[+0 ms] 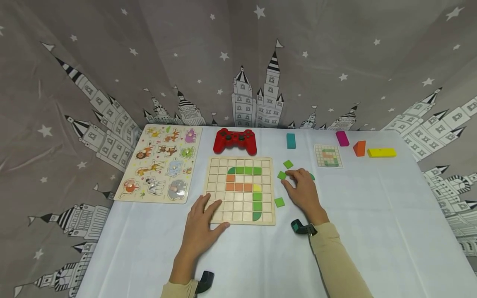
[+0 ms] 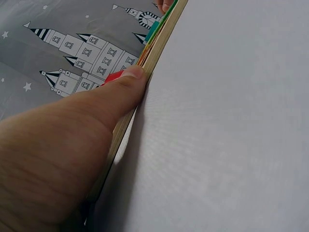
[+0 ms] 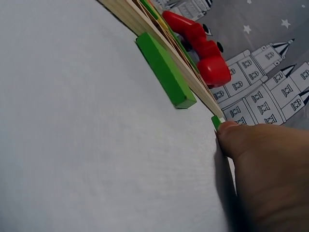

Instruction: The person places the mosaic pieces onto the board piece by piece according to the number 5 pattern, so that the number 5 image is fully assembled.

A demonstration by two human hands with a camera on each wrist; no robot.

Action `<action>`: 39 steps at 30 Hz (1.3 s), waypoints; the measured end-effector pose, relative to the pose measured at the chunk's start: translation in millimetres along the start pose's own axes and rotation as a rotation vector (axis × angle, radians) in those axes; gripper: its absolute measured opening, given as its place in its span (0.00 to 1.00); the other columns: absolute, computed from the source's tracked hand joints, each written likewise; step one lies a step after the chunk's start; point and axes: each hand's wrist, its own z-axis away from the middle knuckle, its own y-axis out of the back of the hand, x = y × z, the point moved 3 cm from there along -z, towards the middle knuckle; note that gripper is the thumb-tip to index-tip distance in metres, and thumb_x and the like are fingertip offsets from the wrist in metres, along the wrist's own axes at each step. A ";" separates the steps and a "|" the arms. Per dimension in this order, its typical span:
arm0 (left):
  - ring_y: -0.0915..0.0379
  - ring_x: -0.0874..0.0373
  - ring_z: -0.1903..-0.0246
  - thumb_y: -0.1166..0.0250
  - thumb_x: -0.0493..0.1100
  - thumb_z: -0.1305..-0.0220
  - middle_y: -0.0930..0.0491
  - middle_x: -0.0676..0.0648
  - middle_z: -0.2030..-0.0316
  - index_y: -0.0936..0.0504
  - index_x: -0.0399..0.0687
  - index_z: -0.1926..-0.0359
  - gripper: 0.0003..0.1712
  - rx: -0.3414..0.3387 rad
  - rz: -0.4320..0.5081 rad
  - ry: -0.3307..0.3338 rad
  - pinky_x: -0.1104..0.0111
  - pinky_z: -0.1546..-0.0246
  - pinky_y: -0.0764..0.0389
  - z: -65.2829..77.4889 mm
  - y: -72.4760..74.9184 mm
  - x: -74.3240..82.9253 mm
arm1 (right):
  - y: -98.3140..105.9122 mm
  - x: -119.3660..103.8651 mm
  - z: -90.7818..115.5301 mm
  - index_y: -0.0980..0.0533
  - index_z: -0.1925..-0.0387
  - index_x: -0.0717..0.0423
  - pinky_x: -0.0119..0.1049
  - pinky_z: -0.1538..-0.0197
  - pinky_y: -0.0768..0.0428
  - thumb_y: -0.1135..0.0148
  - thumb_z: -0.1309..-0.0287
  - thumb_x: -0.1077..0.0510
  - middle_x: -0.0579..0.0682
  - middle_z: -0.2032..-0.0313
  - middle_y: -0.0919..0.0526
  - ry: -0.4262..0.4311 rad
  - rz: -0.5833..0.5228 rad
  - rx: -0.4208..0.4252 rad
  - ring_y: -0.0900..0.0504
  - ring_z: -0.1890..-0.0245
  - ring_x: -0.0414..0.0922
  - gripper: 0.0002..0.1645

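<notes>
A wooden grid board (image 1: 218, 207) lies on the table with green, orange and yellow tiles set in several of its squares. My left hand (image 1: 201, 227) rests on the board's lower left corner, fingers spread; the left wrist view shows the thumb (image 2: 130, 77) on the board's edge. To the right of the board, my right hand (image 1: 303, 192) pinches a small green square tile (image 1: 281, 175) at its edge, low over the table. Other loose green tiles lie nearby, one above (image 1: 288, 164) and one below (image 1: 279, 202). A darker green piece (image 1: 312, 176) is partly hidden behind the right hand.
A red game controller (image 1: 235, 141) lies behind the board, and an animal peg puzzle (image 1: 128, 169) at left. A small pattern card (image 1: 328, 156) lies at right, near teal (image 1: 291, 141), magenta (image 1: 342, 138), orange (image 1: 359, 148) and yellow (image 1: 381, 153) blocks.
</notes>
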 end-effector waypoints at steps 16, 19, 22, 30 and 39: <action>0.56 0.41 0.20 0.25 0.62 0.45 0.43 0.43 0.22 0.26 0.57 0.30 0.43 -0.014 -0.006 0.009 0.38 0.25 0.46 1.0 0.9 2.5 | 2.3 -4.1 1.2 0.19 0.46 0.60 0.45 0.55 0.25 0.33 0.34 0.53 0.55 0.60 0.20 0.018 0.039 -0.010 0.27 0.58 0.51 0.19; 0.56 0.41 0.20 0.25 0.62 0.45 0.43 0.43 0.22 0.26 0.57 0.30 0.42 -0.010 0.001 0.009 0.38 0.25 0.46 0.3 1.7 3.0 | 2.1 -4.0 1.3 0.19 0.47 0.60 0.45 0.56 0.26 0.33 0.34 0.54 0.55 0.61 0.22 0.044 0.030 0.001 0.28 0.59 0.51 0.19; 0.56 0.41 0.20 0.25 0.61 0.44 0.43 0.43 0.22 0.25 0.57 0.31 0.42 -0.005 0.002 0.007 0.38 0.25 0.46 -0.4 1.9 2.8 | 1.3 -2.9 2.1 0.20 0.47 0.61 0.44 0.57 0.27 0.33 0.34 0.54 0.54 0.61 0.23 0.061 -0.008 0.022 0.29 0.60 0.50 0.19; 0.55 0.40 0.21 0.25 0.62 0.44 0.42 0.42 0.22 0.25 0.57 0.31 0.42 -0.007 -0.004 0.005 0.37 0.25 0.45 0.5 1.1 1.4 | -3.4 -13.9 17.4 0.19 0.49 0.57 0.41 0.59 0.29 0.30 0.37 0.54 0.51 0.64 0.24 0.136 -0.109 0.049 0.31 0.63 0.45 0.18; 0.55 0.40 0.21 0.25 0.61 0.44 0.43 0.42 0.22 0.25 0.57 0.31 0.42 -0.001 -0.004 0.000 0.37 0.25 0.45 0.5 1.5 2.3 | -20.2 -64.8 56.1 0.17 0.52 0.52 0.35 0.58 0.28 0.27 0.41 0.50 0.43 0.65 0.23 0.383 -0.091 -0.071 0.31 0.63 0.38 0.18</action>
